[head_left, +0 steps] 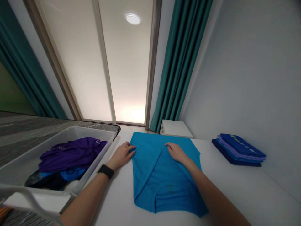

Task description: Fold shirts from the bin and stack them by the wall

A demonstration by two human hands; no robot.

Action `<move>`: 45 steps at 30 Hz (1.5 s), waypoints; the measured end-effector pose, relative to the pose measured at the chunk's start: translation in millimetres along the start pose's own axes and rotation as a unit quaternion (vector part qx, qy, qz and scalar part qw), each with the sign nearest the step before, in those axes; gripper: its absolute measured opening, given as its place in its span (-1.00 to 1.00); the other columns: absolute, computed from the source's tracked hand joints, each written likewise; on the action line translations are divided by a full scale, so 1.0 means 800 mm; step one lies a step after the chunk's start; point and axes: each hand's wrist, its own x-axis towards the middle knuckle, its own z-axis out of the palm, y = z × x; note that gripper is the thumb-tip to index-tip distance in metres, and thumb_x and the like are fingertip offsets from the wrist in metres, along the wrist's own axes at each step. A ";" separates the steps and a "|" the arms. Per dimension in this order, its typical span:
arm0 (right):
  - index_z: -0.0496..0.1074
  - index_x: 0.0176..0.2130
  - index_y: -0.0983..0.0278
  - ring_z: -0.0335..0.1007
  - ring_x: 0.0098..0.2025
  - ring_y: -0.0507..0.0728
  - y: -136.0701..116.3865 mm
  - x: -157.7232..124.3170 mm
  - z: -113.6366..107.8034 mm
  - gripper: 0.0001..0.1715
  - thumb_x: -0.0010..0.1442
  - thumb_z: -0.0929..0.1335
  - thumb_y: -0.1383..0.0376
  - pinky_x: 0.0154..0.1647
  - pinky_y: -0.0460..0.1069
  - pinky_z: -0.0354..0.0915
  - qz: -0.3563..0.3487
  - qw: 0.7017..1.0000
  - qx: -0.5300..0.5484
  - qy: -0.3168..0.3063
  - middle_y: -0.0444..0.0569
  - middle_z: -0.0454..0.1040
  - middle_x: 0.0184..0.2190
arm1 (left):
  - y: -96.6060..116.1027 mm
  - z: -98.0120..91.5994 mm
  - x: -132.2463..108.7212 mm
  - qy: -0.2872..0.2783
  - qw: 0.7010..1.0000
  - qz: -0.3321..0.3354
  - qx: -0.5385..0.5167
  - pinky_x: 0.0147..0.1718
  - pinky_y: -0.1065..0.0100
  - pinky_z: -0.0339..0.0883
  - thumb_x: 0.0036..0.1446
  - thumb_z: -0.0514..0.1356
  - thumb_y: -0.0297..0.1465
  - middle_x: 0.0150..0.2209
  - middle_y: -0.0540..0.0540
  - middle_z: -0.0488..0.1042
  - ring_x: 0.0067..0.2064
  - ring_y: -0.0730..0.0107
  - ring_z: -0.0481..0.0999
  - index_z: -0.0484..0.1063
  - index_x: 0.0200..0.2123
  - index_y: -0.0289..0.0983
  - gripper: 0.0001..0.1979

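Observation:
A bright blue T-shirt lies on the white table, its neckline toward me and its left side folded inward over the body. At its far left edge rests my left hand, fingers spread and fingertips on the fabric; a black watch is on that wrist. My right hand lies on the upper middle of the shirt with its fingers loosely stretched out, the forearm crossing the shirt's right side. Neither hand grips the cloth.
On the left stands a white plastic bin holding a purple garment and other blue and dark clothes. A stack of folded shirts sits at the right by the wall. Behind the table are a white cabinet and a green curtain.

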 end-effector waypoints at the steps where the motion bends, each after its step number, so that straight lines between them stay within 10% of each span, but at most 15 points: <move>1: 0.38 0.08 0.27 0.34 0.11 0.10 0.006 -0.005 -0.002 -0.57 0.34 0.12 0.37 0.11 -0.03 0.17 0.008 1.000 0.003 0.004 0.02 0.44 0.09 | 0.000 0.000 0.000 0.003 1.000 0.001 -0.004 -0.06 0.24 0.29 0.22 0.11 -0.23 -0.10 -0.17 0.40 -0.12 0.18 0.46 0.51 0.00 -0.14 -0.66; 16: 0.42 -0.09 0.24 0.44 -0.08 0.17 -0.046 -0.011 0.014 -0.70 0.36 0.17 0.21 -0.09 0.01 0.21 0.035 0.999 -0.039 0.012 0.03 0.54 -0.12 | -0.001 -0.002 0.004 0.009 0.996 -0.038 -0.086 -0.28 0.32 0.32 0.19 0.04 -0.30 -0.21 -0.13 0.44 -0.35 0.33 0.46 0.53 -0.16 -0.25 -0.69; 33: 0.33 -0.04 0.31 0.39 -0.07 0.22 -0.078 -0.012 0.025 -0.77 0.35 0.20 0.31 -0.10 0.06 0.20 0.035 0.992 -0.109 0.049 0.11 0.48 -0.10 | -0.004 -0.007 0.000 -0.006 1.000 0.002 -0.025 -0.10 0.22 0.33 0.18 0.13 -0.17 -0.14 -0.16 0.43 -0.12 0.16 0.48 0.50 -0.06 -0.22 -0.65; 45: 0.05 0.33 0.39 -0.18 0.39 0.23 -0.176 -0.081 0.049 -0.33 0.38 0.10 0.08 0.36 0.17 -0.17 -0.240 0.970 0.006 -0.047 0.14 -0.01 0.37 | -0.002 -0.003 -0.004 0.010 1.000 0.005 0.028 -0.08 0.21 0.34 0.23 0.10 -0.24 -0.13 -0.16 0.43 -0.13 0.20 0.48 0.49 -0.05 -0.20 -0.70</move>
